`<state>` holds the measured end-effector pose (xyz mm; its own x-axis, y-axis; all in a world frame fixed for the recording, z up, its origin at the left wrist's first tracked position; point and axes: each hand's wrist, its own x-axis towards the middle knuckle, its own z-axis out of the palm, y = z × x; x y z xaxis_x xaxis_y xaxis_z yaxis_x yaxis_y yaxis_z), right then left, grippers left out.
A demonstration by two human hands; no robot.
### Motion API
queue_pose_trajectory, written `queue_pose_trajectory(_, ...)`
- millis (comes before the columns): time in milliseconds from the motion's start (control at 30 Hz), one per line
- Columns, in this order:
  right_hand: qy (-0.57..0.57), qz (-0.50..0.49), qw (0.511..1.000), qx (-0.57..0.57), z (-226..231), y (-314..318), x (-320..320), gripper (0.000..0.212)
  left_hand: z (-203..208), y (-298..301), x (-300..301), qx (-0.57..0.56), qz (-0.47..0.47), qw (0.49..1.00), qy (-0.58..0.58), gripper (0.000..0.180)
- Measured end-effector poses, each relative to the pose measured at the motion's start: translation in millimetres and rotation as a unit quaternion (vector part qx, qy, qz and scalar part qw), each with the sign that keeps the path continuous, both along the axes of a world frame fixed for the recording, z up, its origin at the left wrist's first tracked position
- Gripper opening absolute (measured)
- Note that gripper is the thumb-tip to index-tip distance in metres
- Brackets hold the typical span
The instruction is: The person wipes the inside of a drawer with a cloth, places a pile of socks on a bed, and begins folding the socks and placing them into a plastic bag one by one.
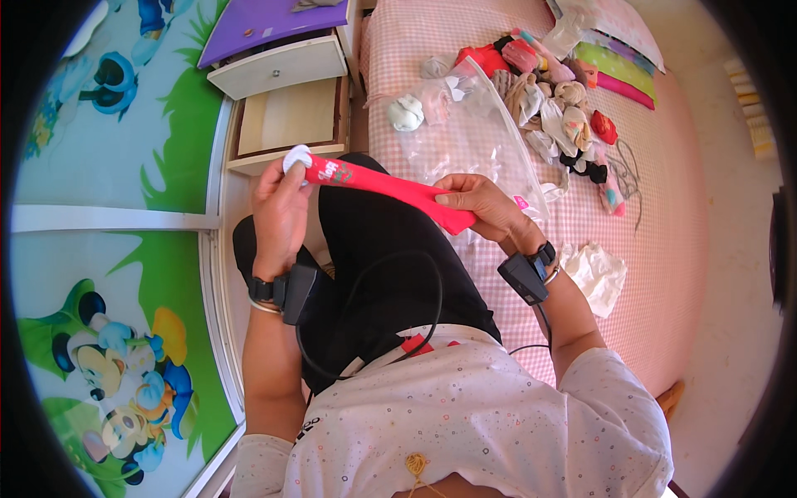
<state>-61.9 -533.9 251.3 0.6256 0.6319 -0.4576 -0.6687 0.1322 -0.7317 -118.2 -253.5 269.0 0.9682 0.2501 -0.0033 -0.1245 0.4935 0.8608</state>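
A long red sock [382, 186] with a white end and a small printed pattern is stretched between my hands, above my lap. My left hand [281, 203] pinches it by the white end, thumb on top. At the other end, my right hand [486, 203] grips the red fabric between thumb and fingers. Beyond my right hand lies a clear plastic bag [423, 153] on the bed. Close to the bag sits a pale balled-up sock [405, 113], and a heap of mixed socks [531, 100] spreads to the right.
The bed [664, 216] has a pink checked cover. A white cloth [594, 278] lies near my right forearm. Folded coloured fabrics [618, 70] rest at the far right. Ahead to the left stands a cabinet with an open drawer [286, 124], beside cartoon-printed sliding doors [116, 217].
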Motion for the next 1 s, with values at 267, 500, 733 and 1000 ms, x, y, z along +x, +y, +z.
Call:
queue_pose_trajectory(267,-0.009,0.011,0.998,-0.066,-57,-10,8,0.014,-37,24,-33,0.525,-0.171,0.825,0.12,0.019)
queue_pose_trajectory(500,0.043,-0.002,0.995,-0.088,-74,-8,-3,0.016,-60,21,-41,0.367,-0.233,0.875,0.213,0.016)
queue_pose_trajectory(733,0.003,0.027,0.994,-0.103,-69,-2,-15,0.024,-70,8,-42,0.271,-0.141,0.925,0.226,0.017)
queue_pose_trajectory(1000,0.027,-0.044,0.999,-0.015,-75,-21,-23,0.014,-58,8,-29,0.054,-0.05,0.978,0.194,0.013)
